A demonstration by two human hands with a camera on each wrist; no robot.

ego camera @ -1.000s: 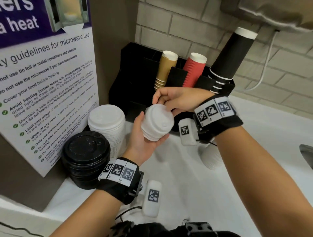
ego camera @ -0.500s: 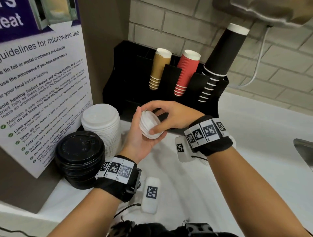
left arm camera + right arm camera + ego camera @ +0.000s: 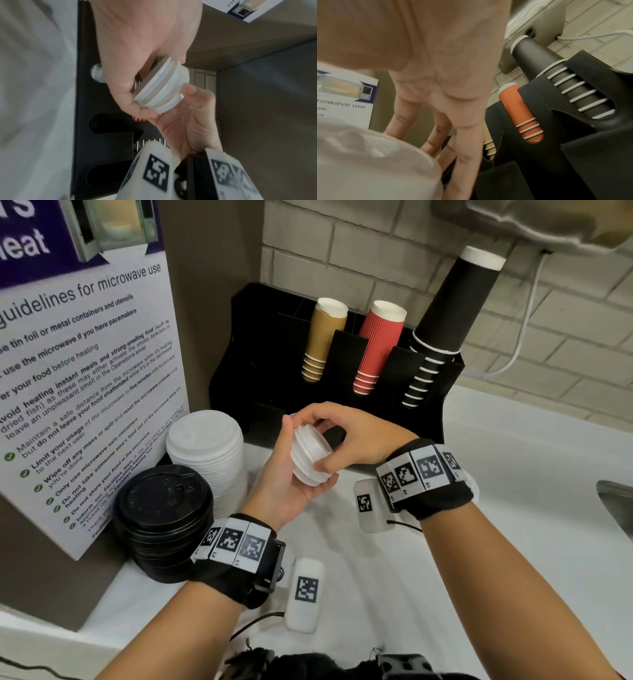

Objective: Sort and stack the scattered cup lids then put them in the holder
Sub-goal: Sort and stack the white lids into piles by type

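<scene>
Risk lies in the short stack of small white plastic lids (image 3: 310,455), pinched by both hands, left hand (image 3: 291,484) and right hand (image 3: 356,436), before the black plastic holder (image 3: 267,344): uneven squeezing could splay them onto the white desk (image 3: 513,508).

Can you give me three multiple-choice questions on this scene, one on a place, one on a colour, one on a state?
1. Where is the black lid stack?
A. on the counter by the poster
B. in the holder
C. in the sink

2. What colour are the middle cups in the holder?
A. blue
B. red
C. green

3. How are the small white lids held?
A. lying loose
B. left hand only
C. both hands

Answers: 1 A, it stands below the poster. 2 B, ribbed red. 3 C, the left hand cups them and the right hand pinches them.
</scene>
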